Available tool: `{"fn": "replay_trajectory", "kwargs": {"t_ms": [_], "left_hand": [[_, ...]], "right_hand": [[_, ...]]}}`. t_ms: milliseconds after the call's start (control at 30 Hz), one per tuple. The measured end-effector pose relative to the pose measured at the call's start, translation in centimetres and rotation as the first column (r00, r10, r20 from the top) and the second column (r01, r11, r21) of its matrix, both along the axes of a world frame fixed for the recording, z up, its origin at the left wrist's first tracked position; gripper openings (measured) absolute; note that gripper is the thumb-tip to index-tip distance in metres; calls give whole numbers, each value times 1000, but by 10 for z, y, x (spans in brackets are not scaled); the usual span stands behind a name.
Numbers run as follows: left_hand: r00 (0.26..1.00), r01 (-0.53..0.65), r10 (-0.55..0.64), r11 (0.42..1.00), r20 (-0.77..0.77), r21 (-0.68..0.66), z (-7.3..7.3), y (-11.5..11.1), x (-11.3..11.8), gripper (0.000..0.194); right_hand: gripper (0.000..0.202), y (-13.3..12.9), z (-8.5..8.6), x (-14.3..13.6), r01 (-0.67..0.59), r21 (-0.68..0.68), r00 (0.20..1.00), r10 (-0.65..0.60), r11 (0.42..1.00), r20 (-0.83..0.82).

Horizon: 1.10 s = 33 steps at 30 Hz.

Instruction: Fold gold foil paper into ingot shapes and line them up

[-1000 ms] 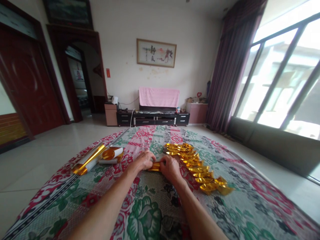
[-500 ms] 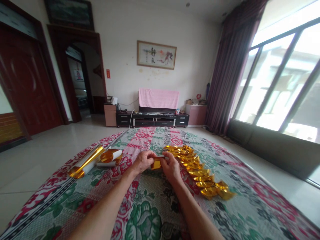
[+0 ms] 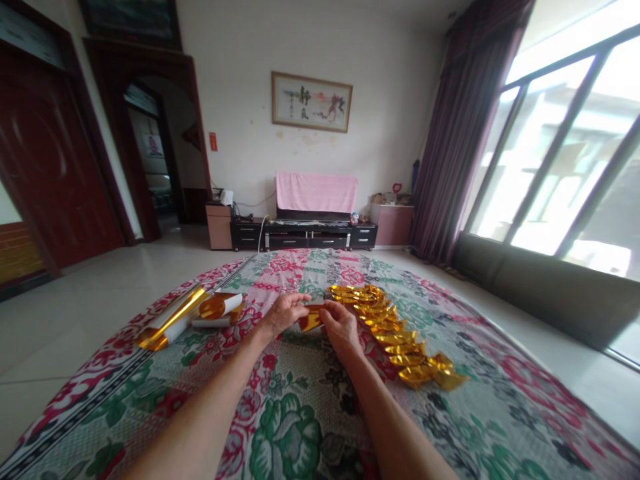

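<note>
Two curled sheets of shiny gold paper with white backs (image 3: 187, 307) are lying left on the flowery red, green and grey cloth (image 3: 285, 433). Next, the left hand (image 3: 283, 313) is spreading its fingers, curled in half a second ago, and I cannot tell if it is gripping the small folded piece of gold paper (image 3: 311, 320) between the hands. The right hand (image 3: 344, 330) is pinching that piece's right end, probably doing more of the holding now, while crinkled gold paper shapes (image 3: 400, 338) are sitting in a row farther right.
</note>
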<state>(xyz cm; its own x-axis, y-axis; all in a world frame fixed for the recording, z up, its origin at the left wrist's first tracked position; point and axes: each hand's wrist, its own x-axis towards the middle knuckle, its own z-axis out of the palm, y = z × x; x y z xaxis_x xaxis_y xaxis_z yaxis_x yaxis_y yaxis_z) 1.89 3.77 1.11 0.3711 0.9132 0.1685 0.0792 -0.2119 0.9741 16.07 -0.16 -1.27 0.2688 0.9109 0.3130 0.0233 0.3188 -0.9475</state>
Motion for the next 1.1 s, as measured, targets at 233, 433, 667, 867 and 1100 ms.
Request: {"fn": "replay_trajectory", "kwargs": {"t_ms": [233,433,667,867,1100], "left_hand": [[997,70,-65,992,-48,104,1,-2,-1,26],[998,35,-29,993,-49,115,-2,-1,-2,21],[990,-41,49,997,131,-63,-5,0,-7,30],[961,0,41,989,275,-146,-3,-1,-5,39],[939,17,44,984,341,-175,-9,1,-2,40]], "right_hand": [[25,-2,-1,-1,30,133,983,-53,991,176],[25,-1,-5,-1,8,123,958,-42,992,282],[28,-6,-1,-7,77,55,923,-92,995,374],[30,-12,8,-7,-38,59,987,28,998,157],[31,-10,5,-5,-50,48,997,48,998,59]]}}
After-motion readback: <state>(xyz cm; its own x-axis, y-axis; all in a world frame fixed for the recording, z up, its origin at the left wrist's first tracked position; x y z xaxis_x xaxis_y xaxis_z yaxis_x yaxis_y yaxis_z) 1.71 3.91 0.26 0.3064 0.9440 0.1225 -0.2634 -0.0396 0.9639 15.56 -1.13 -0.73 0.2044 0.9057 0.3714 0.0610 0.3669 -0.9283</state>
